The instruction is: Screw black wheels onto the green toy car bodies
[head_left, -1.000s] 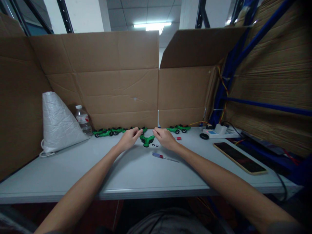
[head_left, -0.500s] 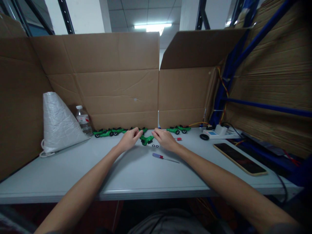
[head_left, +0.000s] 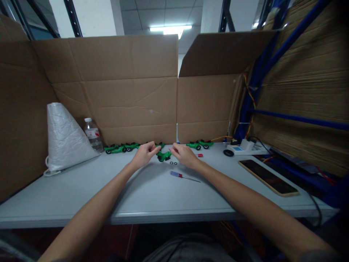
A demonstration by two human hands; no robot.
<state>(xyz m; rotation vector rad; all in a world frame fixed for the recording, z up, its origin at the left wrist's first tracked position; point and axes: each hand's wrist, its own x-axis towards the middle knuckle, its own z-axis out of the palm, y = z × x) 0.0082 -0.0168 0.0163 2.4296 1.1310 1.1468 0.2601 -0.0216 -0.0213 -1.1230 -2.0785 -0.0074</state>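
Observation:
Between my two hands is a small green toy car point(head_left: 163, 156) with dark wheels, its ends partly covered by fingers. My left hand point(head_left: 146, 153) is closed, thumb and fingertips pinching at the car's left end. At the other end my right hand point(head_left: 183, 154) is closed too, its fingertips against the car. Exactly how the fingers grip is too small to see. Two small black rings point(head_left: 173, 163) lie on the table just below the car. Nearer to me lies a screwdriver point(head_left: 177, 174) with a clear-purple and red handle. A red-handled tool point(head_left: 200, 155) shows partly behind my right hand.
More green toy cars point(head_left: 116, 149) line the back, with others point(head_left: 200, 145) at right. A white bag point(head_left: 67, 140) and a water bottle point(head_left: 92, 134) stand left. A phone point(head_left: 268, 177), a black ring-shaped object point(head_left: 228, 153) and a power strip point(head_left: 245, 148) lie right. Cardboard walls point(head_left: 122, 94) enclose the table.
Almost nothing differs. My hands and the toy car have shifted very slightly, with the fingers still closed.

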